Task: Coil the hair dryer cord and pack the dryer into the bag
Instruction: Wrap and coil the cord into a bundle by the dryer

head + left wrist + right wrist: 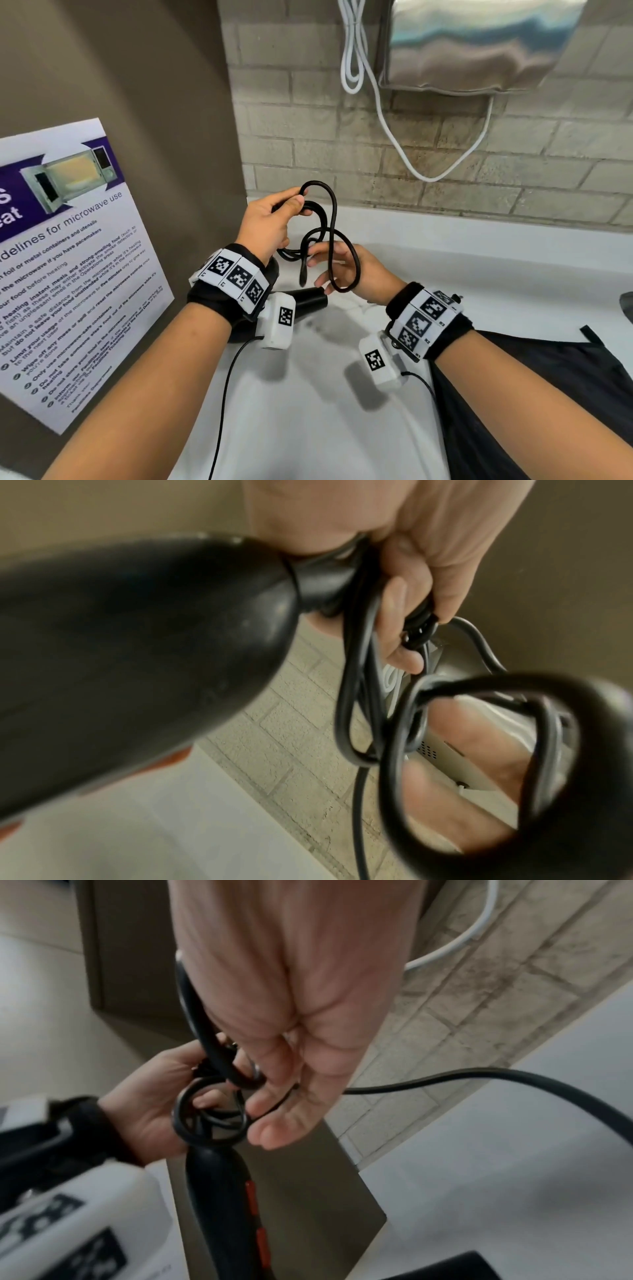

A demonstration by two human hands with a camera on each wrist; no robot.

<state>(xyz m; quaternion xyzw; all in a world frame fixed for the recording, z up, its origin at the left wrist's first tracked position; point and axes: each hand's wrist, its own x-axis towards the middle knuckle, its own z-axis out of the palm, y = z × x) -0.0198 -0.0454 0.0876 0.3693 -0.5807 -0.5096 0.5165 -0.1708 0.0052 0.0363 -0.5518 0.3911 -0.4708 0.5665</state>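
- The head view looks forward and down on the white bench (pixel 479 274) towards the brick wall (pixel 428 164).
- The left wrist view sits close against the left hand (pixel 411 547), facing that wall.
- The right wrist view looks along the right hand (pixel 291 988); all three share the black cord (pixel 334 219).

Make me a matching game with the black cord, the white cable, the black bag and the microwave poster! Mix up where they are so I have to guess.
Things:
1. black cord
2. white cable
3. black bag
4. microwave poster

Places:
A. stuck on the brown wall at the left
B. lying on the white counter at the right
C. looped between the left hand and the right hand
D. hanging down the brick wall

Right pairs: 1-C, 2-D, 3-B, 4-A
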